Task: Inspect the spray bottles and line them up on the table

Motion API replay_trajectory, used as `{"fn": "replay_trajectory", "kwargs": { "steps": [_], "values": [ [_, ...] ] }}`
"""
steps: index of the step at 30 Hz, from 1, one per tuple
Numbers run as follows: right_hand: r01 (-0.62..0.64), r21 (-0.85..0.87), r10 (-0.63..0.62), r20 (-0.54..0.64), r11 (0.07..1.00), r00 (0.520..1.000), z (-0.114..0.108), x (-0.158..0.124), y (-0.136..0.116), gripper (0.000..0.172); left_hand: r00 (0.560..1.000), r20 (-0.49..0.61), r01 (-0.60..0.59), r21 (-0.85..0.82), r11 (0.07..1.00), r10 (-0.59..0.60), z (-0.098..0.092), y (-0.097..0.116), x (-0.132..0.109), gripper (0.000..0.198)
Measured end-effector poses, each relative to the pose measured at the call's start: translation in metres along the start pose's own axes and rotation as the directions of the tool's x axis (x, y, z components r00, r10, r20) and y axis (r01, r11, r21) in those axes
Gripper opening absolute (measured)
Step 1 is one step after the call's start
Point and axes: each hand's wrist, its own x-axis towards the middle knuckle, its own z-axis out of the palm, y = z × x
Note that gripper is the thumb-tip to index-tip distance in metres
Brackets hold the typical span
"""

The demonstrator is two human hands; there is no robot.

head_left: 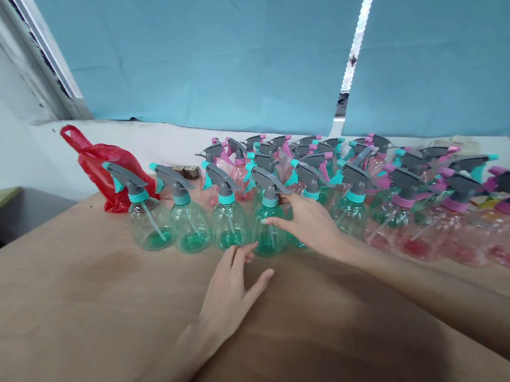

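A green-tinted spray bottle (270, 238) with a grey and turquoise trigger head stands upright in the front row. My right hand (312, 224) grips it from the right side, thumb across its front and fingers by the neck; some fingertips are hidden. Low in front of this bottle, my left hand (232, 286) is open with fingers apart, its fingertips close to the base and holding nothing. To the left stand similar bottles: one beside it (229, 221), another (190, 229) and an end one (149, 227). A further green bottle (350, 211) stands right of my right hand.
Pink-tinted spray bottles (462, 234) crowd the right side, with several more behind the front row. A red plastic bag (109, 170) sits at the back left. The brown-covered table (89, 342) meets a wall with a blue sheet (259, 40).
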Motion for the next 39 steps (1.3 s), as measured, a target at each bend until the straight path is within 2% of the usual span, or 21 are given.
{"fn": "replay_trajectory", "kwargs": {
  "steps": [14, 18, 21, 22, 25, 27, 30, 33, 35, 37, 39],
  "values": [
    [-0.045, 0.036, 0.043, 0.052, 0.998, 0.998, 0.007, 0.014, 0.001, 0.046, 0.998, 0.035, 0.054, -0.060, 0.997, -0.052, 0.001, 0.001, 0.000, 0.030],
    [-0.060, 0.032, 0.058, 0.056, 0.998, 0.997, 0.008, 0.009, 0.000, 0.059, 0.997, 0.044, 0.059, -0.065, 0.996, -0.057, 0.002, 0.000, 0.000, 0.028],
    [-0.055, 0.042, 0.053, 0.061, 0.998, 0.997, 0.000, -0.005, 0.002, 0.066, 0.996, 0.052, 0.071, -0.066, 0.995, -0.068, 0.002, -0.002, 0.000, 0.030],
    [-0.047, 0.056, 0.044, 0.055, 0.997, 0.998, -0.005, -0.012, 0.004, 0.062, 0.996, 0.055, 0.074, -0.066, 0.995, -0.071, 0.003, -0.003, 0.000, 0.030],
    [-0.036, 0.068, 0.036, 0.000, 0.997, 0.999, -0.022, -0.031, 0.016, 0.030, 0.995, 0.066, 0.084, -0.068, 0.994, -0.080, 0.003, -0.004, -0.001, 0.030],
    [-0.084, 0.045, 0.087, -0.060, 0.995, 0.994, -0.033, -0.041, 0.026, 0.024, 0.993, 0.074, 0.093, -0.070, 0.993, -0.088, 0.004, -0.003, -0.002, 0.030],
    [-0.138, 0.020, 0.139, -0.104, 0.990, 0.985, -0.041, -0.045, 0.041, 0.033, 0.992, 0.087, 0.099, -0.080, 0.992, -0.092, 0.004, 0.000, -0.002, 0.029],
    [-0.155, 0.021, 0.156, -0.124, 0.988, 0.980, -0.037, -0.038, 0.048, 0.047, 0.992, 0.096, 0.093, -0.098, 0.991, -0.084, 0.003, 0.004, -0.001, 0.028],
    [-0.193, 0.043, 0.196, -0.086, 0.980, 0.977, -0.031, -0.031, 0.050, 0.059, 0.992, 0.100, 0.085, -0.106, 0.991, -0.075, 0.003, 0.006, -0.001, 0.026],
    [-0.259, 0.078, 0.260, -0.001, 0.963, 0.966, -0.025, -0.023, 0.050, 0.070, 0.993, 0.104, 0.075, -0.112, 0.991, -0.063, 0.002, 0.009, -0.001, 0.025],
    [-0.297, 0.106, 0.292, 0.060, 0.949, 0.955, -0.019, -0.017, 0.050, 0.075, 0.992, 0.111, 0.071, -0.116, 0.991, -0.058, 0.001, 0.012, -0.002, 0.024]
  ]
}}
